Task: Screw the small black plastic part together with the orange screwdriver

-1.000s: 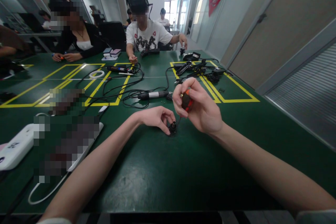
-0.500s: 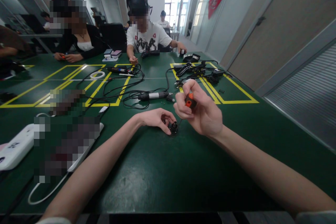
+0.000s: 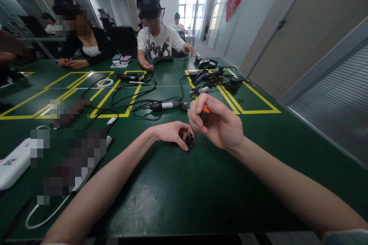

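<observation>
My left hand [image 3: 176,133] rests on the green table, its fingers closed round a small black part [image 3: 189,140] with a round, upright stub. Just to the right, my right hand [image 3: 220,120] grips a screwdriver [image 3: 206,115] by its black and orange handle. The thin shaft slants down toward the black part; I cannot tell whether its tip touches it. Beyond my hands lies a black and silver pen-shaped electric screwdriver [image 3: 166,106] with a cable.
White power strips [image 3: 14,164] lie at the left. Black cables [image 3: 138,95] loop over yellow tape outlines. Black parts [image 3: 212,78] are heaped at the back right, with small screws [image 3: 240,100] nearby. Across the table, a person in a white shirt [image 3: 161,42] and another in black [image 3: 80,48] sit.
The screwdriver handle has turned in my right hand, and its shaft is a little lower toward the black part. Across the table, a person's hand has lifted off a small object.
</observation>
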A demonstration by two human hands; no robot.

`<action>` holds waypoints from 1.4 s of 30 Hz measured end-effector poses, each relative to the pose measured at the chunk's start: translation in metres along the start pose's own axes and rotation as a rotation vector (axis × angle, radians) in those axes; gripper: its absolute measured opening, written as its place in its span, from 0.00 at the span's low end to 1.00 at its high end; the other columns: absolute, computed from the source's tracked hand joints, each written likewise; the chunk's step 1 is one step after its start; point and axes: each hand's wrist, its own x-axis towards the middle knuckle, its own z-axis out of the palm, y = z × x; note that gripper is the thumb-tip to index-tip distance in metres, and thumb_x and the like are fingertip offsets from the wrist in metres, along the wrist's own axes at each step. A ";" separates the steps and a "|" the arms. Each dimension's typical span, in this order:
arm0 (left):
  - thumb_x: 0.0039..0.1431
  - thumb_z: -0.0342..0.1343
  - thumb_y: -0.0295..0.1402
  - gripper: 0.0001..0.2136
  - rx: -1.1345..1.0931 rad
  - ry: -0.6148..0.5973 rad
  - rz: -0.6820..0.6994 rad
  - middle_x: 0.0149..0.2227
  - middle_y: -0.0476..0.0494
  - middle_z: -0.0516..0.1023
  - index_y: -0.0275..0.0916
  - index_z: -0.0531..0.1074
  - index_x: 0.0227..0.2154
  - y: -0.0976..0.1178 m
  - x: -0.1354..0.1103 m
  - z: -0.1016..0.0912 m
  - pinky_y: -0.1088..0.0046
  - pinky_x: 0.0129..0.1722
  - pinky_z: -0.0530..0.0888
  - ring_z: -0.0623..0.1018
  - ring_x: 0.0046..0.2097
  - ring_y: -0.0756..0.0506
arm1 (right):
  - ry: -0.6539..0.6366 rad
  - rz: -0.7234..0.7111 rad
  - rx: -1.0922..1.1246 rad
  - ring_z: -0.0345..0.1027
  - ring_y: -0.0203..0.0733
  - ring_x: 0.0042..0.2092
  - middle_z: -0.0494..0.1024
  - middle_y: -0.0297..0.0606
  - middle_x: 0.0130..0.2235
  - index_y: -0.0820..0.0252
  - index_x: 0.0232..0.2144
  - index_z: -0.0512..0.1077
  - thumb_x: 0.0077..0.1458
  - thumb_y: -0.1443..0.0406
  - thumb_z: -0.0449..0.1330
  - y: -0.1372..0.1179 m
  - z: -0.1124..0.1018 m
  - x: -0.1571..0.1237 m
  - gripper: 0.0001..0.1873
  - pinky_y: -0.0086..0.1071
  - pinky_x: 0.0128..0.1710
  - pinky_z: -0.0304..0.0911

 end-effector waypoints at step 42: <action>0.35 0.78 0.33 0.21 -0.034 0.022 0.006 0.29 0.53 0.75 0.37 0.81 0.35 0.001 0.002 0.001 0.74 0.31 0.63 0.68 0.31 0.50 | -0.021 0.028 0.039 0.45 0.31 0.20 0.60 0.24 0.21 0.57 0.32 0.68 0.64 0.48 0.61 0.005 0.000 -0.002 0.20 0.27 0.21 0.46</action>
